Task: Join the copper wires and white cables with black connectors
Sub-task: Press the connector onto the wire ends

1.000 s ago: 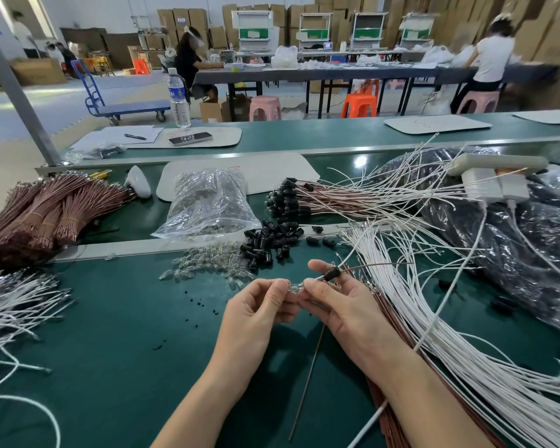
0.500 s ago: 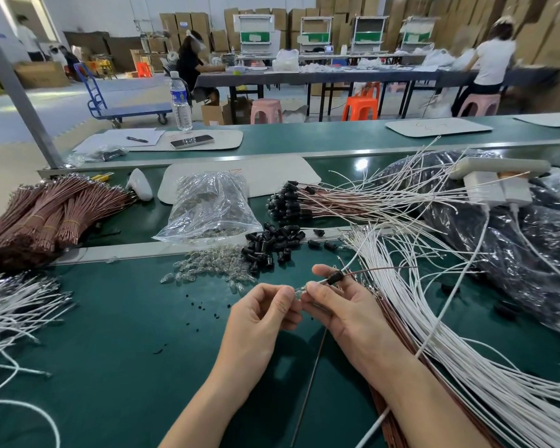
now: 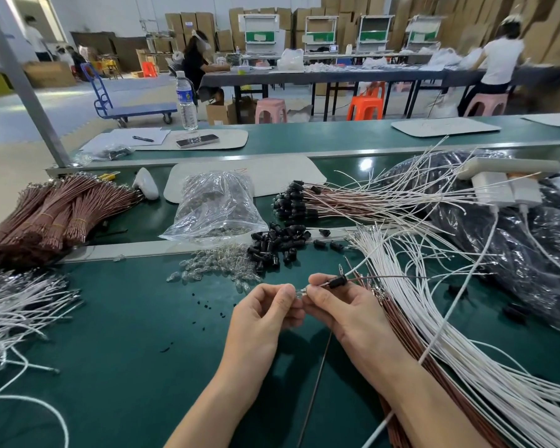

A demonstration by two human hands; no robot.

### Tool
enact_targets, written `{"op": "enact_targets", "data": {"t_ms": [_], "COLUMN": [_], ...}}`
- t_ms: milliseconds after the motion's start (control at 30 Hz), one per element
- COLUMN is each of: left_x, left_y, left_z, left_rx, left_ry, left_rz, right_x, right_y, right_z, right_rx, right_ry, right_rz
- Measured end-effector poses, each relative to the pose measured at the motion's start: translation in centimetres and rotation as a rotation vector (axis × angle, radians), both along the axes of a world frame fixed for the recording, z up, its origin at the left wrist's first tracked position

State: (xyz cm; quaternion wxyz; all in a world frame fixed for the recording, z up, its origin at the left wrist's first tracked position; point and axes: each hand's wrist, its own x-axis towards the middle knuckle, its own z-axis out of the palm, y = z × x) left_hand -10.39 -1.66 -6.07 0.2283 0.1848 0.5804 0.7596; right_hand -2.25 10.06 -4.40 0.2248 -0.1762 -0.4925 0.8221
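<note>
**ITEM IN HAND.** Black connector (image 3: 337,281), centre of view. One white cable (image 3: 361,268) leaves it toward 1 o'clock and one copper wire (image 3: 388,277) toward 3 o'clock.
- Right grip (image 3: 343,313): thumb and forefinger pinched on the connector's front end.
- Left grip (image 3: 265,318): fingers curled, tips pinching a small clear bulb (image 3: 299,293) that meets the connector's mouth.

**STEP (judged).** Seating the bulb into a connector that carries both leads; how far it is in cannot be told. The next move calls for a straight push along the connector's axis. The piece would then go with the finished set (image 3: 304,202) at 12 o'clock.

**STOCK.**
- Loose connectors (image 3: 278,244): 12 o'clock, near.
- Spare bulbs (image 3: 220,266): 10 o'clock, near.
- White cable fan (image 3: 466,334): 3 to 5 o'clock, just beside the right forearm.
- Copper bundles (image 3: 46,215): 10 o'clock, well apart.

**ROOM.**
- Bare green desk (image 3: 126,350) at 7 to 9 o'clock gives open space for the left elbow.
- The right side is crowded with cable, so snagging is a risk there.
- A metal rail (image 3: 126,250) crosses at 11 o'clock, beyond the bulbs.
</note>
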Motion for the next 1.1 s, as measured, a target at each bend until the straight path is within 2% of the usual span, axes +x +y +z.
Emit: {"op": "enact_targets", "data": {"t_ms": [200, 433, 667, 1100], "left_x": [0.21, 0.53, 0.54, 0.68], "left_y": [0.17, 0.22, 0.33, 0.11], "left_z": [0.01, 0.0, 0.3, 0.6], "left_rx": [0.022, 0.011, 0.04, 0.063], "left_ry": [-0.053, 0.0, -0.043, -0.02], "left_rz": [0.013, 0.034, 0.012, -0.012], "right_x": [-0.12, -0.2, -0.21, -0.19], "right_y": [-0.05, 0.1, 0.3, 0.65], "right_z": [-0.06, -0.45, -0.23, -0.31], "right_rx": [-0.011, -0.028, -0.144, -0.223], "right_ry": [0.001, 0.013, 0.044, 0.04], "right_rz": [-0.002, 0.004, 0.019, 0.041]}}
